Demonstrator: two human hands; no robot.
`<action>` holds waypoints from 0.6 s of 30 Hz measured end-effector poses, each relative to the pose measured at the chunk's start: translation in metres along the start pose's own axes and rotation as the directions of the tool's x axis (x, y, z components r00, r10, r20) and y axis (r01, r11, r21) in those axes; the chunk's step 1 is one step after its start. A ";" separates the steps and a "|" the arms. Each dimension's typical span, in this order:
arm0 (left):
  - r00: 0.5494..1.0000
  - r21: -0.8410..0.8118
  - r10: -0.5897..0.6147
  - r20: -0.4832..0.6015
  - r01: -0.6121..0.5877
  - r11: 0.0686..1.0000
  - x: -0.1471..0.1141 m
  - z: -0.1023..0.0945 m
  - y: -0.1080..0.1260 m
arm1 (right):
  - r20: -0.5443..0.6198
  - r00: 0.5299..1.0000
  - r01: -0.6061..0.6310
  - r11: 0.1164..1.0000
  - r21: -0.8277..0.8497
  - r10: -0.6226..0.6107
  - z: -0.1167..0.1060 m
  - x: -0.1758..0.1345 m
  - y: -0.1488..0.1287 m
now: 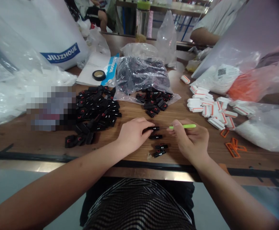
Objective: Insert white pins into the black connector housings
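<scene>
My left hand [135,132] pinches a small black plastic connector [156,128] between thumb and fingers, just above the wooden tabletop. In my right hand [194,140] is a thin screwdriver-like tool with a lime-green handle [187,126]. Its slim metal shaft points left at the connector's right end; whether the tip is inside I cannot tell. Close below the hands lies another black connector [157,137]. Nearer the table edge, two more connectors [160,153] lie side by side. A large heap of black connectors [97,107] spreads out left of my left hand.
A clear bag of black parts [141,75] spills connectors behind my hands. White pieces with orange strips [201,103] and loose orange frames [234,148] lie right. Black tape [98,75] rests on papers. Plastic bags [268,127] flank both sides. A person's arm [205,35] shows across the table.
</scene>
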State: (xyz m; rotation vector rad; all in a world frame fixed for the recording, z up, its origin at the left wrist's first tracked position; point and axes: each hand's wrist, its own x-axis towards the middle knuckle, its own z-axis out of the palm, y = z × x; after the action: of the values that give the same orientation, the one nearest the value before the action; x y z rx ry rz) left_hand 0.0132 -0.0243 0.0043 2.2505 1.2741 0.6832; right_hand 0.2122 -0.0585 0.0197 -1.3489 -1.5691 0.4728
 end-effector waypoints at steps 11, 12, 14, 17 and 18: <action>1.000 0.011 0.005 -0.001 -0.005 1.000 0.000 0.000 0.000 | 0.023 0.999 -0.047 0.999 -0.013 0.048 -0.002 0.003 -0.001; 1.000 0.009 0.002 -0.002 -0.002 1.000 0.000 0.000 0.000 | 0.014 0.999 -0.040 0.999 -0.012 0.040 -0.002 0.002 -0.001; 1.000 0.004 -0.001 -0.002 0.001 1.000 -0.001 0.000 0.001 | -0.016 0.999 -0.036 0.999 0.001 0.036 -0.002 0.000 -0.001; 1.000 0.002 -0.006 0.005 0.006 1.000 -0.001 -0.001 0.002 | -0.028 0.999 -0.041 0.999 0.012 0.041 -0.001 -0.002 0.001; 1.000 0.002 -0.009 0.006 0.009 1.000 -0.001 -0.001 0.002 | -0.030 0.999 -0.045 0.999 0.013 0.045 -0.001 -0.002 0.001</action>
State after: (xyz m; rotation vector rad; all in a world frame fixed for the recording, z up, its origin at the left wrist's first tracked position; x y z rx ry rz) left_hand 0.0138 -0.0257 0.0063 2.2456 1.2818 0.6722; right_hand 0.2133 -0.0603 0.0181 -1.3789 -1.5113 0.4862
